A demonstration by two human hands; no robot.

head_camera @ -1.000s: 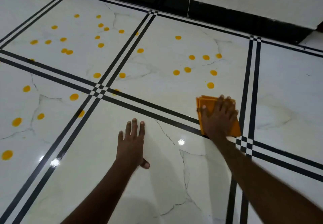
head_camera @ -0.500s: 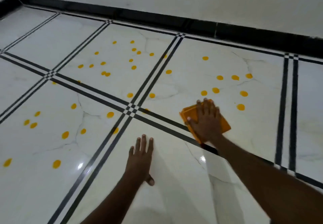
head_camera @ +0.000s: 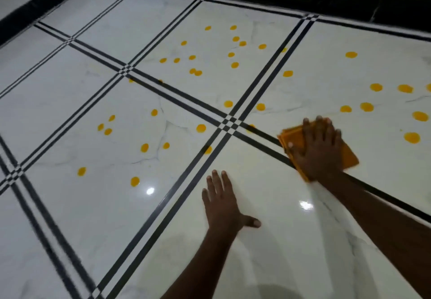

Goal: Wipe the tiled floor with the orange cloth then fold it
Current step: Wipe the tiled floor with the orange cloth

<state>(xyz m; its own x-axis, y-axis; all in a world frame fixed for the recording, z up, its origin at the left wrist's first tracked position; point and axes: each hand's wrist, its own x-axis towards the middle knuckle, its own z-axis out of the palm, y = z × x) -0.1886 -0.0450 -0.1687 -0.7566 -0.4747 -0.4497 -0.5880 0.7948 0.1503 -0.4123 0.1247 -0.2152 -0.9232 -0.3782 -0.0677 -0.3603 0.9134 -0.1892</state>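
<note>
No readable text.
No letters, labels, brands, numbers or signs can be read anywhere in the head view.

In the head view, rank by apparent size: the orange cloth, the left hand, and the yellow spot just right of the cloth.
1. Orange cloth and left hand: similar; the hand is nearer and the cloth partly covered, so unranked.
2. Yellow spot: clearly smallest.

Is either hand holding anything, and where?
The right hand presses flat on the middle of the orange cloth. The left hand holds nothing.
</note>
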